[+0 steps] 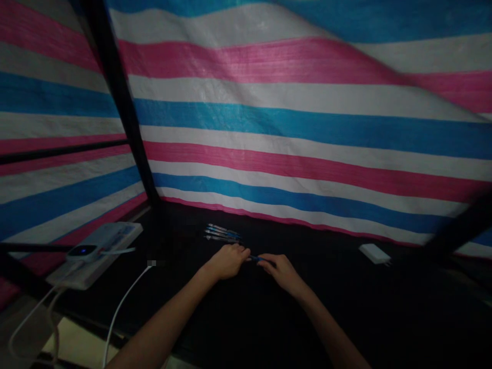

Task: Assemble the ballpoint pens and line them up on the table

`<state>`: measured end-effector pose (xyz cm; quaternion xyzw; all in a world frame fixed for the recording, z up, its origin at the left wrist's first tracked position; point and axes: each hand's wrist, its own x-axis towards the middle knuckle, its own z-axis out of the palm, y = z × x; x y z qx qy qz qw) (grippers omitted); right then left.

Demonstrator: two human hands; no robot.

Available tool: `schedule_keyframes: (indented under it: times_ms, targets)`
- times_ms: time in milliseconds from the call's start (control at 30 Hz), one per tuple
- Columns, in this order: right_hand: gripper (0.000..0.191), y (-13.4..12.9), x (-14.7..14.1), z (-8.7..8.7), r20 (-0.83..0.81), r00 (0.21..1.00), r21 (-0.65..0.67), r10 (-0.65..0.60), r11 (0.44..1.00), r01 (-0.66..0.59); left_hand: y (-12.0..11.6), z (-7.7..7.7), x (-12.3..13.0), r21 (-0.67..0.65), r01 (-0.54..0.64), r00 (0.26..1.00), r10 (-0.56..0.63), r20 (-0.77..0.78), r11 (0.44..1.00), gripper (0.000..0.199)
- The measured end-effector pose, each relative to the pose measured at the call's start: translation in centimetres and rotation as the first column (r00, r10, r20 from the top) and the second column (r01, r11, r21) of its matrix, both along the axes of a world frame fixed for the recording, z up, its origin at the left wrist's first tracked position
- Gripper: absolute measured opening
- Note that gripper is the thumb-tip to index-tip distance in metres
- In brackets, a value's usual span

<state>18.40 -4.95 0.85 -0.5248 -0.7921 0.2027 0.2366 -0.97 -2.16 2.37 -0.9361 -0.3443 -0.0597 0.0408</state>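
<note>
Pen: blue one, lying sideways between the two hands, low and just right of center, pretty dim down there so the details are hard to make out.

Left hand: closed up around one end of the Pen, fingers curled over it, so it's got hold of it for sure.

Right hand: fingertips pinched in on the other end, looks like a fairly tight, narrow grip, and it's right up close to the left one.

Pen row: a few more lying side by side just above the hands, on the black counter. Can't get an exact count in this light.

Power bank: white slab at lower left, with a small gadget showing a blue light sitting on it.

Cable: white, runs down from the counter toward the bottom edge, left of the left arm.

White block: small, sitting on the counter off to the right, well apart from the hands.

Backdrop: pink, white and blue striped tarp across the top of the frame, held up on black poles.
</note>
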Motion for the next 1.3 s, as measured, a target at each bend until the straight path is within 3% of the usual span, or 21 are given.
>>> schedule_keyframes:
  times_ms: [133, 200, 333, 433, 500, 633, 700, 767, 833, 933, 1000, 1067, 1200, 1300]
  targets:
    - [0.029, -0.5, -0.6, 0.4, 0.155, 0.984, 0.213, -0.083, 0.976, 0.049, 0.1, 0.1, -0.2, -0.096, -0.055, 0.997, 0.061, 0.056, 0.994, 0.020]
    - [0.029, -0.8, -0.9, 0.7, 0.185, 0.979, 0.252, -0.090, 0.967, 0.041, 0.3, 0.0, -0.4, -0.115, -0.066, 0.994, 0.076, 0.085, 0.991, 0.022]
    - [0.027, -0.7, -0.8, 1.0, 0.087, 0.994, 0.103, -0.068, 0.993, 0.059, 0.6, -0.4, -0.6, -0.110, -0.071, 0.995, 0.078, 0.068, 0.991, 0.021]
    - [0.021, -0.5, -0.7, 0.8, 0.006, 0.995, 0.133, -0.101, 0.986, 0.100, 0.8, -0.7, -0.5, -0.103, -0.068, 0.996, 0.074, 0.052, 0.992, 0.023]
    - [0.030, -0.3, -0.7, 0.6, -0.059, 0.993, 0.127, -0.105, 0.986, 0.112, 0.8, -0.8, -0.5, -0.091, -0.079, 0.996, 0.083, 0.044, 0.993, 0.023]
    - [0.032, -0.1, -0.5, 0.1, -0.099, 0.991, -0.134, -0.095, 0.988, 0.082, 0.8, -0.9, -0.6, -0.081, -0.056, 0.998, 0.058, 0.026, 0.995, 0.021]
    - [0.027, 0.0, -0.4, -0.2, -0.124, 0.991, -0.103, -0.058, 0.994, 0.045, 0.8, -0.9, -0.6, -0.076, -0.035, 0.999, 0.036, 0.023, 0.997, 0.020]
    - [0.033, 0.1, -0.4, -0.5, -0.204, 0.979, -0.023, -0.012, 1.000, 0.007, 0.8, -0.9, -0.6, -0.066, -0.039, 0.999, 0.041, 0.023, 0.997, 0.020]
    - [0.037, 0.2, -0.5, -0.6, -0.272, 0.962, -0.057, 0.001, 0.998, -0.017, 0.8, -0.9, -0.6, -0.069, -0.047, 0.999, 0.049, 0.025, 0.997, 0.019]
    - [0.031, 0.3, -0.5, -0.5, -0.252, 0.967, -0.104, -0.026, 0.995, -0.001, 0.8, -0.9, -0.6, -0.085, -0.039, 0.999, 0.042, 0.032, 0.996, 0.019]
    - [0.031, 0.3, -0.5, -0.4, -0.220, 0.975, -0.006, -0.010, 1.000, 0.009, 0.8, -0.9, -0.6, -0.080, -0.044, 0.998, 0.047, 0.038, 0.996, 0.020]
    - [0.044, 0.3, -0.5, -0.2, -0.231, 0.973, 0.045, -0.017, 0.999, 0.028, 0.7, -0.9, -0.6, -0.071, -0.047, 0.998, 0.050, 0.042, 0.996, 0.021]
    - [0.034, 0.3, -0.6, -0.4, -0.238, 0.969, -0.123, -0.064, 0.992, 0.035, 0.6, -0.8, -0.5, -0.074, -0.010, 0.999, 0.014, 0.043, 0.997, 0.019]
    - [0.028, 0.4, -0.6, -0.6, -0.253, 0.967, -0.046, -0.033, 0.999, 0.022, 0.6, -0.8, -0.5, -0.067, -0.026, 0.999, 0.028, 0.025, 0.997, 0.018]
